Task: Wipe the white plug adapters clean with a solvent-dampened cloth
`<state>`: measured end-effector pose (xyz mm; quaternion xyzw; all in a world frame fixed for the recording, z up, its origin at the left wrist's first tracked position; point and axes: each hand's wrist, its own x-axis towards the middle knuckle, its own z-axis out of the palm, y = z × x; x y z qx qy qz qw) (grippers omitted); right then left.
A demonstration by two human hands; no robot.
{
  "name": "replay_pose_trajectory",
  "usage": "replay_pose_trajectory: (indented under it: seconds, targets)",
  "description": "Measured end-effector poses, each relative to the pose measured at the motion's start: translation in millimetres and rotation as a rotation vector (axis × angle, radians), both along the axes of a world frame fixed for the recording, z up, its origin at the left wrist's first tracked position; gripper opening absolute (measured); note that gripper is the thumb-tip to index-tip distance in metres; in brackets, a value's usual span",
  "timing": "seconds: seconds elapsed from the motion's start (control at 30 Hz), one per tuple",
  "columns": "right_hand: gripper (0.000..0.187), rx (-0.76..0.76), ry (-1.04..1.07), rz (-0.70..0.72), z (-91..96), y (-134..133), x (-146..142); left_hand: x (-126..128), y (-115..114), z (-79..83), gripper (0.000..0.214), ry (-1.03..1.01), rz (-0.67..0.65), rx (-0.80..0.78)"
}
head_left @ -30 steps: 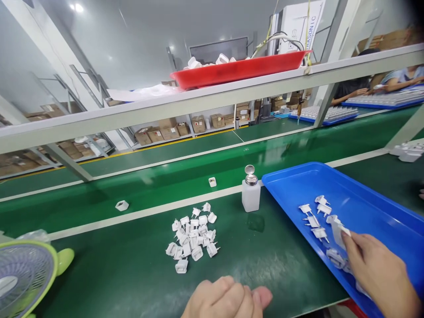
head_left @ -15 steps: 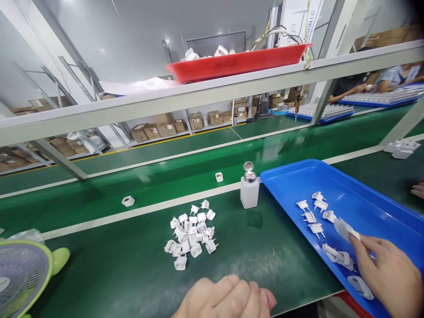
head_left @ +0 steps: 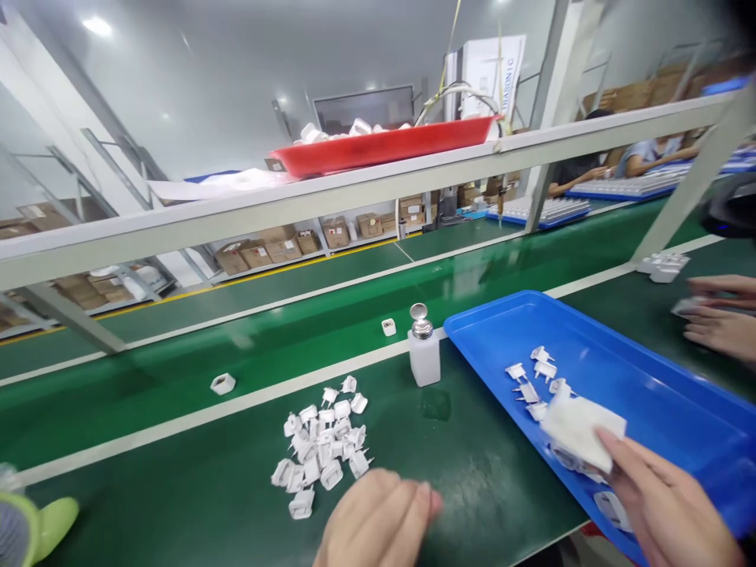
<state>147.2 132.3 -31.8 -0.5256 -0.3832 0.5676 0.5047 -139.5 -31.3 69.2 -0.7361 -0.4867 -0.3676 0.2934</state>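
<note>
My right hand (head_left: 661, 488) pinches a white cloth (head_left: 582, 429) between thumb and fingers. The cloth hangs over the near-left part of a blue tray (head_left: 490, 319) and covers some of the white plug parts (head_left: 528, 391) lying in it. In front of me, above the green bench, my left hand (head_left: 378, 516) has its fingers curled together; whatever they may hold is hidden. Just beyond that hand lies a loose pile of white plug parts (head_left: 324, 441), several with pins showing. A white pump bottle (head_left: 424, 358) with its metal lid raised stands between pile and tray.
Two white housings (head_left: 223, 383) (head_left: 388, 327) sit on the green belt beyond the white strip. A green fan (head_left: 56, 524) is at lower left. Overhead, a shelf holds a red tray (head_left: 390, 146). Another person's hands (head_left: 724, 319) work at the right.
The view has shifted right. The cloth in my right hand now shows its broad face instead of its edge. My left hand stays curled, and another person's hands show more fully.
</note>
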Motion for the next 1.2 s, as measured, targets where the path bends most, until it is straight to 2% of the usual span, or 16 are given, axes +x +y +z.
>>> replay_pose_trajectory:
  seconds: [0.03, 0.1, 0.2, 0.3, 0.37, 0.43, 0.53, 0.63, 0.73, 0.83, 0.9, 0.93, 1.0, 1.07, 1.13, 1.2]
  targets:
    - [0.039, -0.075, 0.116, 0.0, 9.7, -3, -8, -2, 10, -1.7, 0.018, -0.088, -0.051, -0.03]
    - [0.041, -0.106, 0.257, -0.001, 27.3, -7, -21, -5, 32, -3.1, 0.025, -0.268, -0.153, -0.131]
    - [0.04, -0.083, 0.349, 0.049, 42.4, -14, -37, 1, 65, -5.4, 0.024, -0.609, -0.17, -0.344]
    - [0.037, -0.05, 0.341, 0.158, 45.9, -21, -48, 21, 84, -14.1, 0.025, -1.192, -0.156, -0.73]
    - [0.039, -0.012, 0.274, 0.284, 46.6, -25, -53, 36, 89, -22.0, 0.036, -1.614, -0.276, -0.943]
    - [0.042, 0.034, 0.184, 0.405, 48.3, -27, -56, 49, 89, -27.8, 0.044, -1.872, -0.432, -1.03]
    - [0.043, 0.122, 0.069, 0.52, 52.4, -29, -56, 58, 86, -27.7, 0.042, -1.954, -0.485, -0.971]
    - [0.038, 0.219, -0.011, 0.556, 55.1, -28, -54, 56, 83, -21.5, 0.037, -1.876, -0.466, -0.958]
    - [0.038, 0.223, 0.027, 0.572, 53.1, -26, -54, 51, 80, -20.9, 0.04, -1.781, -0.477, -0.981]
    - [0.041, 0.214, 0.059, 0.55, 50.2, -26, -56, 50, 76, -28.9, 0.05, -1.799, -0.496, -0.949]
    - [0.037, 0.276, -0.001, 0.531, 51.2, -28, -58, 52, 73, -34.9, 0.065, -1.882, -0.536, -1.025]
    - [0.031, 0.356, -0.05, 0.535, 52.8, -28, -58, 52, 72, -37.1, 0.073, -1.937, -0.569, -1.113]
    - [0.021, 0.624, -0.169, 0.564, 57.0, -29, -57, 54, 70, -39.3, 0.084, -2.046, -0.642, -1.332]
    - [0.027, 0.938, -0.287, 0.577, 60.1, -29, -56, 55, 69, -39.7, 0.079, -2.152, -0.701, -1.43]
    - [0.033, 1.116, -0.394, 0.573, 59.8, -29, -55, 56, 67, -40.2, 0.061, -2.245, -0.721, -1.33]
    - [0.034, 1.126, -0.487, 0.573, 55.3, -31, -51, 58, 64, -42.0, 0.041, -2.27, -0.683, -1.151]
